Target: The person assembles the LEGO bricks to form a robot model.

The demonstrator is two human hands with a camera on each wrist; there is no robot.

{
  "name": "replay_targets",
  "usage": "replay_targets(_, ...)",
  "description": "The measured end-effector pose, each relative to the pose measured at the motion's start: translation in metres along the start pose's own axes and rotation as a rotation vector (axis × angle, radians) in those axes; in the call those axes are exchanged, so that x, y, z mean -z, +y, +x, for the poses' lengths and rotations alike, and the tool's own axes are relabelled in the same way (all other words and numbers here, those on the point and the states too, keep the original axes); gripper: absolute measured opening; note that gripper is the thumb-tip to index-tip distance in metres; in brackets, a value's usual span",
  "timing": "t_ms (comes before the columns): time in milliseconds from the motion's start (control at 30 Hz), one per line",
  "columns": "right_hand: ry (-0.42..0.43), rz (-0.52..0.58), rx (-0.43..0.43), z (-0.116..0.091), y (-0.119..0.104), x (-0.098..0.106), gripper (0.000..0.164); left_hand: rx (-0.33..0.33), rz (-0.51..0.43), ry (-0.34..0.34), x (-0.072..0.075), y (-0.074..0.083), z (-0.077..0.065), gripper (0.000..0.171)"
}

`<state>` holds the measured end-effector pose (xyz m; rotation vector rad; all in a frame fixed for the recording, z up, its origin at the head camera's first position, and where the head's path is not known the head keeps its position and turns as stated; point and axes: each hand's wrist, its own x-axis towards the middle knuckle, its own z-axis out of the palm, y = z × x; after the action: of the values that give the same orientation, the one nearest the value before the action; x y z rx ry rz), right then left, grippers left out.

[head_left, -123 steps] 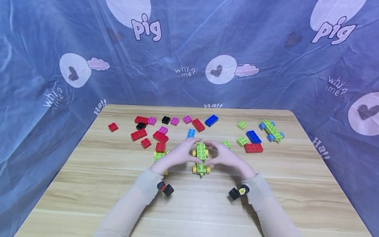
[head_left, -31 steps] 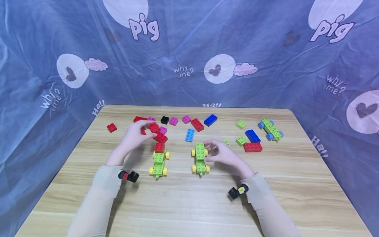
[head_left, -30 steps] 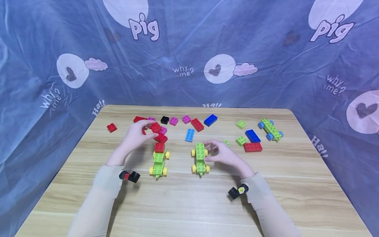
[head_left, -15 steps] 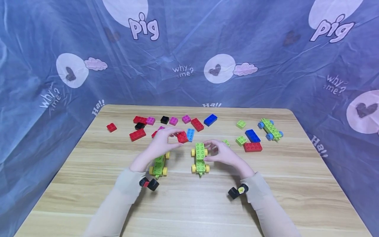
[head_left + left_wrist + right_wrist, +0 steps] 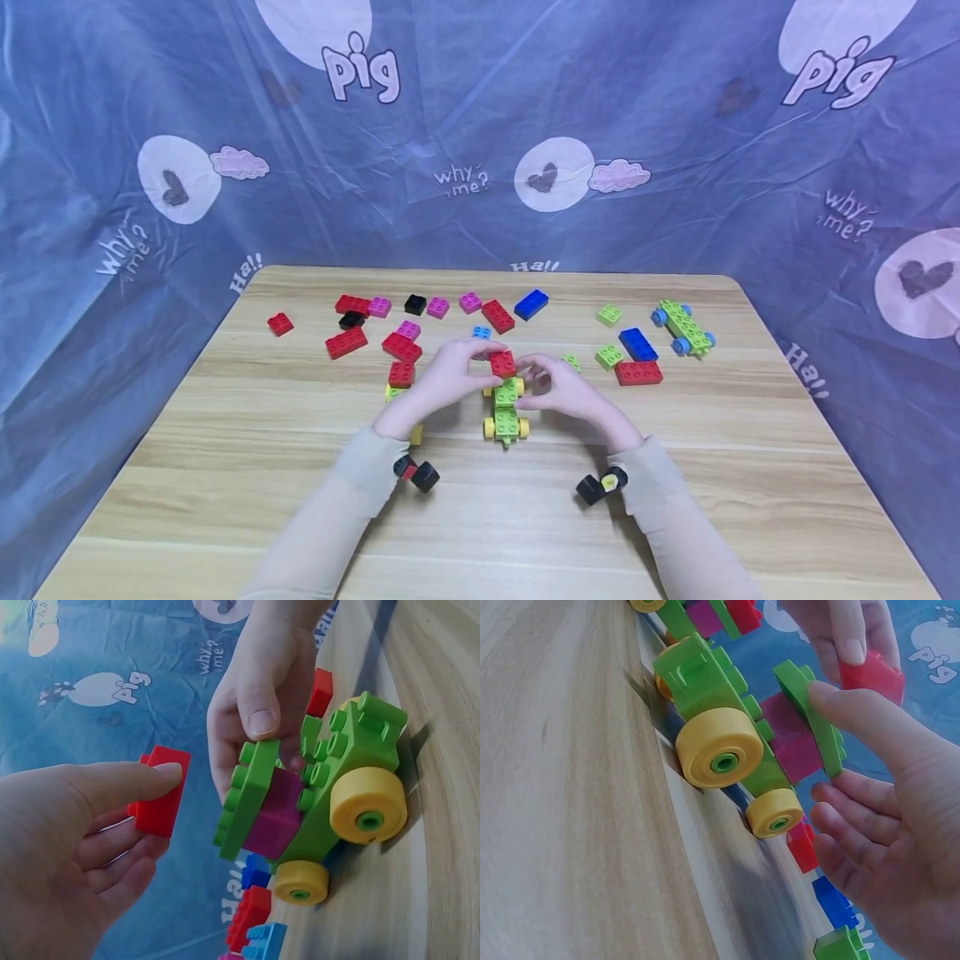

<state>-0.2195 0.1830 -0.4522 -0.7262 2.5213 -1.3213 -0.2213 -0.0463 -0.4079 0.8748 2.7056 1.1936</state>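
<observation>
left grip (image 5: 450,375), pinching red brick (image 5: 502,364), partly hides light-blue brick (image 5: 482,332) from head view; right grip (image 5: 566,390) holds green car (image 5: 507,414).

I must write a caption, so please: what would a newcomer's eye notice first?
Probably the red toy brick, pinched by the left hand above a yellow-wheeled green toy car near the middle of the table. The right hand grips that car's top green brick. Then comes the blue cloth behind, printed with "pig".

Bright, even light is filling the head view.
Glare is whitening the tabletop (image 5: 517,521) toward its near edge; sleeves (image 5: 330,508) are casting soft shadows; wrist views are looking dimmer.
</observation>
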Motion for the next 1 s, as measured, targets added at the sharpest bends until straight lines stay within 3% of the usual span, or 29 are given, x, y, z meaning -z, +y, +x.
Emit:
replay_targets(433,0.012,-0.006,-0.008,0.0,0.0,-0.001,0.063,0.037,-0.016,-0.009,-0.013,-0.007,0.007,0.043)
replay_targets(1000,0.008,0.01,0.005,-0.001,-0.002,0.0,0.062,0.039,-0.001,-0.01,-0.015,-0.01,0.006,0.043)
